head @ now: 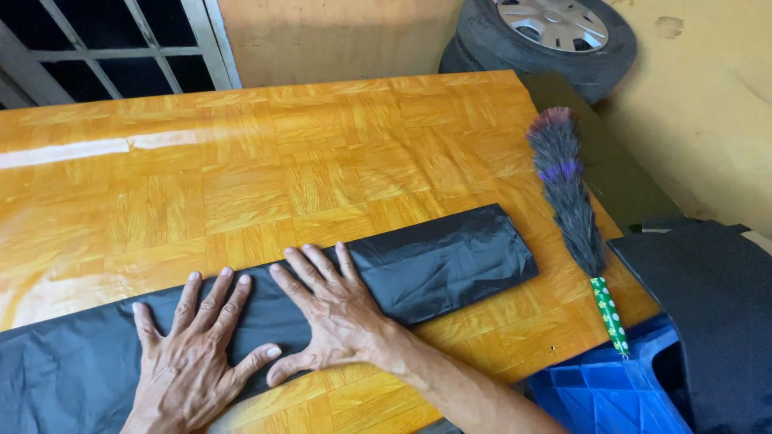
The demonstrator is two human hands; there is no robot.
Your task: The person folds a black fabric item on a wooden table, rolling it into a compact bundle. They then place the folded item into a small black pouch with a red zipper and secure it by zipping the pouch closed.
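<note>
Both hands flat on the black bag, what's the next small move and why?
Probably slide the right hand toward the bag's far end: the black plastic bag shows creases there, while the left hand pins the near part on the wooden table.

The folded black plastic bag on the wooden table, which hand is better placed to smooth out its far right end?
Probably the right hand: it lies flat on the folded black plastic bag, nearest the right end. The left hand presses the bag further left, beside it.
</note>
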